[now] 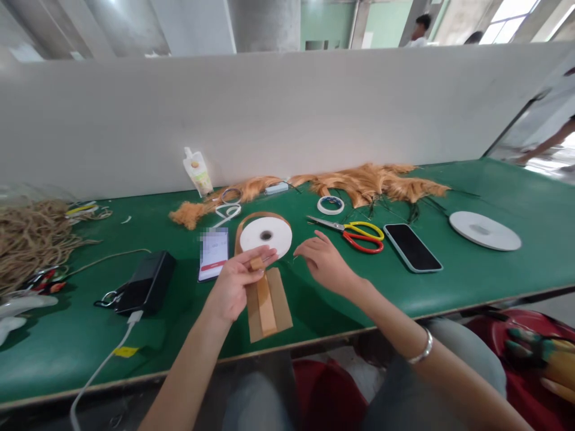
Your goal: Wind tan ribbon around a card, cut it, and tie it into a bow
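My left hand (233, 278) pinches the end of an orange-brown ribbon (265, 305) between thumb and fingers. The ribbon runs down over a brown cardboard strip (283, 308) near the table's front edge. Just behind that hand lies a white spool (276, 236), with more of the ribbon curving around its far side. Right of the spool, my right hand (321, 257) hovers above the table with thumb and fingers drawn together. A faint thin strand shows at its fingertips, too small to name. Scissors (359, 233) with red and yellow handles lie beyond this hand.
Bundles of orange fibre (363, 182) lie along the white partition (278, 114). A roll of tape (330, 205), a dark-screened phone (413, 248) and a white disc (485, 230) are rightward. Leftward are a lit phone (213, 254), a black power bank (148, 281) and tangled twine (36, 239).
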### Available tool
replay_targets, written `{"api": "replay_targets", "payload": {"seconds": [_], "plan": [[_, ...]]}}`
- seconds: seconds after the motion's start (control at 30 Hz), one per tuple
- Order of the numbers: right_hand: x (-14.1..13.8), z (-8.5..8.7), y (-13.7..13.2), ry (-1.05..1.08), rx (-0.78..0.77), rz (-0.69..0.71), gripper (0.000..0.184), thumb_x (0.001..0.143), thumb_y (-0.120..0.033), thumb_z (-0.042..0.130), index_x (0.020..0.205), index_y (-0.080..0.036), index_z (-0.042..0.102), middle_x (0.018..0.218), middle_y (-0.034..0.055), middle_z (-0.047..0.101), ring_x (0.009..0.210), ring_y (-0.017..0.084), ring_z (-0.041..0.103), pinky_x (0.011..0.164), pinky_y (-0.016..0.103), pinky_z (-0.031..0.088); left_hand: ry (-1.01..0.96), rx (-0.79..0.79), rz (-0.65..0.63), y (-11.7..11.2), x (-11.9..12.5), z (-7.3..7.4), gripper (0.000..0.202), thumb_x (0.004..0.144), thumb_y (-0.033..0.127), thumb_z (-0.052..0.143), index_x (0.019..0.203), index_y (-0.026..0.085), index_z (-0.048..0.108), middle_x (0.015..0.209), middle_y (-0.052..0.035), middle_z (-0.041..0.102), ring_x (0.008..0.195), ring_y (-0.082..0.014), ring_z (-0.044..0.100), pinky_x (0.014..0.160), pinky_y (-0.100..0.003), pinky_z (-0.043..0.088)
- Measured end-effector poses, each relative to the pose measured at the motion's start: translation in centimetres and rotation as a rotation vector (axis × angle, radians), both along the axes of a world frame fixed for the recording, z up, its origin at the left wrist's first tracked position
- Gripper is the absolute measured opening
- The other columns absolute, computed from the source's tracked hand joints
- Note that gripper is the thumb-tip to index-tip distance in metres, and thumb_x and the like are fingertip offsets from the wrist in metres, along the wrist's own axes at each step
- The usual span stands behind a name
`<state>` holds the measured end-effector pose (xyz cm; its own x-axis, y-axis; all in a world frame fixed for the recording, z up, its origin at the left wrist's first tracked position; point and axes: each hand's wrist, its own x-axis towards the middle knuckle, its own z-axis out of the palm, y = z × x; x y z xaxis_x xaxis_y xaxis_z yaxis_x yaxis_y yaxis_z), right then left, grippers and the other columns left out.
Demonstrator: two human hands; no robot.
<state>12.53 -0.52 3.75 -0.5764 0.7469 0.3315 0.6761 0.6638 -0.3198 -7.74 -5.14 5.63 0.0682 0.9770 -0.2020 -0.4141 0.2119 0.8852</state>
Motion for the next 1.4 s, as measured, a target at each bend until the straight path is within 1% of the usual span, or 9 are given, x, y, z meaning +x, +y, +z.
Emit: {"api": "replay_targets", "payload": {"seconds": [0.13, 0.2, 0.43, 0.57, 0.77, 0.9, 1.03, 1.2, 1.4], "plan": [[-0.6, 0.3, -1.7, 0.215, 0.049, 0.065, 0.034, 0.082, -0.003, 0.036, 0.1, -0.017, 0.062, 0.093, 0.0079, 0.068, 0.086, 0.017, 0.058, 0.086, 0.034, 0.045, -0.023, -0.02, 0.027, 0.1, 0.2, 0.4, 0.041, 0.054, -0.002, 0.065, 0.092, 0.014, 0.07, 0.099, -0.0091, 0.072, 0.109, -0.026, 0.061, 0.106, -0.038, 0.034], [-0.9, 0.4, -2.3, 0.263, 0.095, 0.139, 0.033, 0.084, -0.005, 0.039, 0.105, -0.017, 0.06, 0.097, 0.0085, 0.067, 0.086, 0.017, 0.058, 0.077, 0.029, 0.048, -0.046, -0.048, 0.035, 0.1, 0.2, 0.7, 0.042, 0.054, -0.004, 0.064, 0.091, 0.014, 0.069, 0.097, -0.008, 0.073, 0.107, -0.0247, 0.062, 0.105, -0.036, 0.035], [-2.5, 0.4, -3.8, 0.34, 0.384, 0.28, 0.024, 0.083, -0.007, 0.046, 0.098, -0.018, 0.062, 0.1, 0.0106, 0.062, 0.094, 0.016, 0.057, 0.079, 0.028, 0.05, -0.131, -0.09, 0.021, 0.3, 0.3, 1.0, 0.044, 0.056, -0.009, 0.058, 0.091, 0.016, 0.068, 0.095, -0.0059, 0.073, 0.104, -0.022, 0.063, 0.099, -0.035, 0.041], [-3.0, 0.2, -4.1, 0.445, 0.442, 0.348, 0.021, 0.085, -0.008, 0.046, 0.096, -0.018, 0.061, 0.094, 0.009, 0.063, 0.093, 0.016, 0.058, 0.081, 0.03, 0.051, -0.176, -0.114, -0.003, 0.6, 0.8, 0.1, 0.044, 0.057, -0.011, 0.055, 0.089, 0.016, 0.068, 0.099, -0.0072, 0.072, 0.109, -0.0223, 0.061, 0.099, -0.035, 0.042], [-2.9, -1.2, -4.0, 0.515, 0.384, 0.422, 0.021, 0.084, -0.006, 0.046, 0.091, -0.016, 0.063, 0.086, 0.0079, 0.068, 0.087, 0.015, 0.06, 0.081, 0.029, 0.052, -0.23, -0.176, 0.007, 0.5, 1.9, -2.3, 0.044, 0.056, -0.011, 0.056, 0.091, 0.012, 0.068, 0.1, -0.0095, 0.071, 0.101, -0.02, 0.064, 0.098, -0.033, 0.041], [-2.5, -2.1, -4.0, 0.565, 0.204, 0.378, 0.018, 0.085, -0.01, 0.049, 0.087, -0.017, 0.066, 0.079, 0.0064, 0.07, 0.076, 0.014, 0.063, 0.073, 0.026, 0.052, -0.173, -0.174, -0.046, -0.1, 2.4, -3.3, 0.043, 0.053, -0.007, 0.062, 0.091, 0.012, 0.07, 0.101, -0.0117, 0.071, 0.1, -0.024, 0.064, 0.095, -0.035, 0.044], [-2.3, -2.5, -4.2, 0.62, -0.115, 0.266, 0.011, 0.081, -0.022, 0.06, 0.077, -0.018, 0.069, 0.075, 0.0047, 0.071, 0.072, 0.015, 0.064, 0.068, 0.025, 0.051, -0.059, -0.15, -0.126, -0.5, 2.5, -3.6, 0.042, 0.052, 0.004, 0.072, 0.093, 0.013, 0.072, 0.107, -0.0139, 0.069, 0.107, -0.03, 0.06, 0.093, -0.037, 0.044], [-2.5, -2.4, -4.5, 0.638, -0.621, 0.077, 0.009, 0.072, -0.021, 0.065, 0.072, -0.013, 0.07, 0.072, 0.0023, 0.068, 0.069, 0.015, 0.058, 0.068, 0.026, 0.045, -0.147, -0.114, -0.165, -0.7, 2.0, -3.0, 0.039, 0.064, 0.033, 0.074, 0.097, 0.012, 0.072, 0.115, -0.0142, 0.065, 0.117, -0.0302, 0.054, 0.096, -0.036, 0.043], [-3.1, -3.1, -4.3, 0.756, -0.94, -0.01, 0.024, 0.062, -0.034, 0.065, 0.06, -0.011, 0.061, 0.056, -0.0019, 0.051, 0.056, 0.01, 0.04, 0.056, 0.024, 0.033, -0.208, -0.048, -0.118, -0.6, 1.9, -2.1, 0.049, 0.065, 0.052, 0.07, 0.096, 0.013, 0.072, 0.114, -0.014, 0.066, 0.117, -0.0318, 0.053, 0.101, -0.042, 0.039]]}}
